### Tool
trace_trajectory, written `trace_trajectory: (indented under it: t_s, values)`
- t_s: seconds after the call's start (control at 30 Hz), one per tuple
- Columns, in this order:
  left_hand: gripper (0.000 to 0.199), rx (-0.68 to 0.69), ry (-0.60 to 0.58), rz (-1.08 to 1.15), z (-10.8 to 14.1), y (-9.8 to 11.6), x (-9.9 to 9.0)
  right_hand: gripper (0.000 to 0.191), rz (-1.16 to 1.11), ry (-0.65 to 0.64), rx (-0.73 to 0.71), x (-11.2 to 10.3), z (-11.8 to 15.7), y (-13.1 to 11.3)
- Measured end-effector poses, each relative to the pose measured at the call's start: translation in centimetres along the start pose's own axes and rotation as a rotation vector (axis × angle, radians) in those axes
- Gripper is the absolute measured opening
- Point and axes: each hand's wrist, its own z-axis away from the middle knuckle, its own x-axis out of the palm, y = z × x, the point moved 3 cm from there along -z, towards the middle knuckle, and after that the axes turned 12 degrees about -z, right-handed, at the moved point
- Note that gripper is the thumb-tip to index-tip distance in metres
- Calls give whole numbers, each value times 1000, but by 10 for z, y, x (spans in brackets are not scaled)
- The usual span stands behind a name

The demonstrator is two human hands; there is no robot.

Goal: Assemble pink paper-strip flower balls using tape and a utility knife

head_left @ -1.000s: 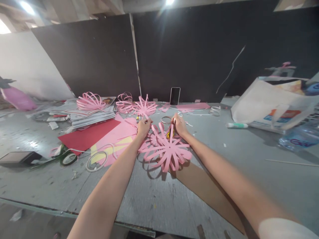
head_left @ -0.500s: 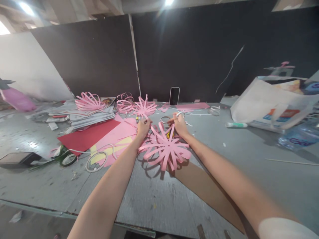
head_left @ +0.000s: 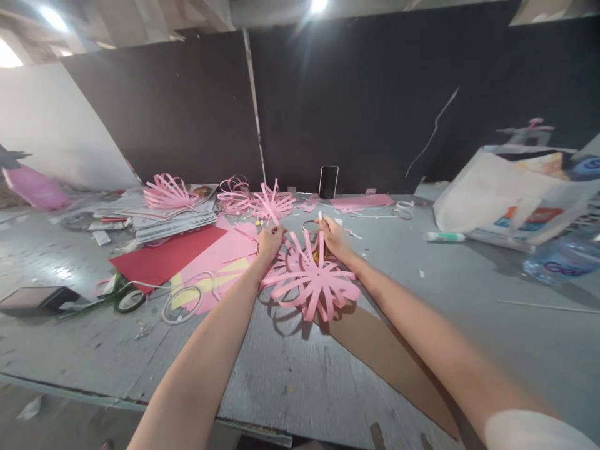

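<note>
Pinching beats squashing with stuff this flimsy

So, starting at the left: the left hand (head_left: 269,242) has its fingertips drawn together, looks like on the end of a pink strip (head_left: 273,214), but it's tiny so don't quote that. Next over, the loopy pink paper flower (head_left: 320,281) sits on the grey bench (head_left: 276,356), just nearer than the hands, overlapping the tip of a brown sheet (head_left: 389,356). Probably feather-light, springy and dead easy to crease, so the middle where the bands cross seems the safest hold. Furthest over, the right hand (head_left: 334,238) is closed on a small white item (head_left: 321,214), maybe tape; can't tell.
</note>
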Motion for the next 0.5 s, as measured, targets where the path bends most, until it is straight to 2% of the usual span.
trace_trajectory:
  t_s: [0.5]
  values:
    - [31, 1, 8, 10, 1, 3, -1, 33, -60, -36, -84, 6, -3, 8]
